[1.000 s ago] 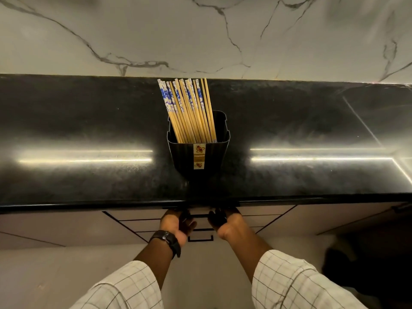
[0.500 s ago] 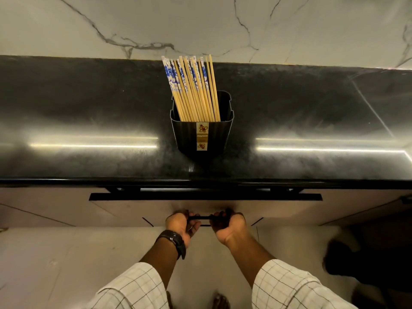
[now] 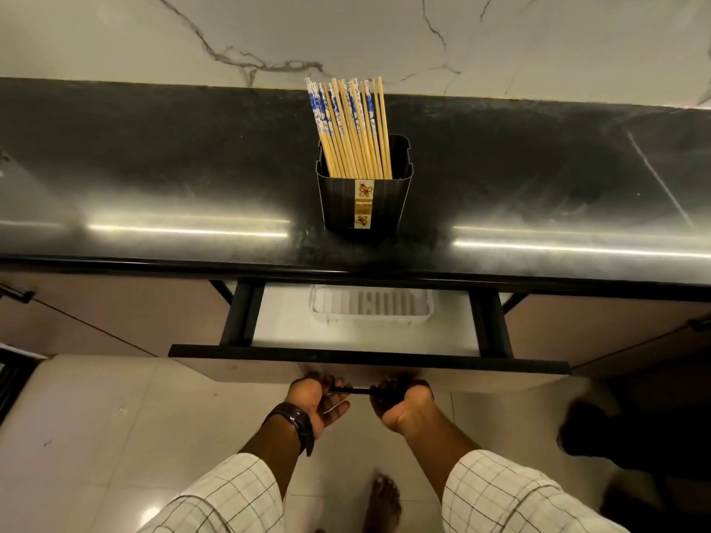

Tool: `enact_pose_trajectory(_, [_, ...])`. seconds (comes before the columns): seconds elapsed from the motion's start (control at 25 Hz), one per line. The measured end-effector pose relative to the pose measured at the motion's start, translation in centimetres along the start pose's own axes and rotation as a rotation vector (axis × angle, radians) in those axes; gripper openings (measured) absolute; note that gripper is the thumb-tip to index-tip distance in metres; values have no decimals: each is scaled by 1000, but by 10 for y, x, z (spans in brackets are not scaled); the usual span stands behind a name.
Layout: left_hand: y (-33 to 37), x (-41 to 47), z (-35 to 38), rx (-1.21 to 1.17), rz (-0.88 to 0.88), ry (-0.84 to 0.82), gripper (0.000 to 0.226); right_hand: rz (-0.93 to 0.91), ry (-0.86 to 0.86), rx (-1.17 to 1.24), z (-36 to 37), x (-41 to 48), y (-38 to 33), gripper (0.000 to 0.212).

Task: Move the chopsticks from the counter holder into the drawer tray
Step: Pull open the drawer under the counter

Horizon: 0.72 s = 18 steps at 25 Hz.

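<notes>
Several wooden chopsticks [image 3: 352, 128] with blue-and-white tops stand in a black holder [image 3: 363, 203] on the dark counter [image 3: 154, 178]. Below the counter edge the drawer [image 3: 369, 361] is pulled partly out. A white slotted tray [image 3: 371, 305] lies inside it at the back, half under the counter. My left hand [image 3: 315, 402] and my right hand [image 3: 404, 403] both grip the thin black drawer handle [image 3: 354, 391] from below. A dark watch is on my left wrist.
A marble wall [image 3: 346, 32] rises behind the counter. Closed cabinet fronts [image 3: 115, 313] flank the drawer on both sides. The tiled floor [image 3: 96, 436] and my bare foot [image 3: 383, 502] show below. A dark shape lies on the floor at the right.
The drawer has slid out toward me, from shut to open enough to show the tray. Both hands stayed on the handle and moved back with it.
</notes>
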<state>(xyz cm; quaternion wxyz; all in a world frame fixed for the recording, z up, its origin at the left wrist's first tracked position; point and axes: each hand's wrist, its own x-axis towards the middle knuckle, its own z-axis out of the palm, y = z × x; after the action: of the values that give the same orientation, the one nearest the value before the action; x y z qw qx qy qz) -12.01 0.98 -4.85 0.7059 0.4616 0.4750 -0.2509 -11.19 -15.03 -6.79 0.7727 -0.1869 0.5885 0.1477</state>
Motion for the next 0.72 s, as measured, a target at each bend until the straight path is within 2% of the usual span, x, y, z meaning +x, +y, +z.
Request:
enact_pose_trajectory(0.52, [-33, -24, -29, 102, -25, -29, 17, -72, -7, 8, -47, -26, 30, 33])
enact_pose_trajectory(0.72, [-42, -39, -36, 121, -36, -60, 15, -124, -2, -67, -57, -31, 41, 37])
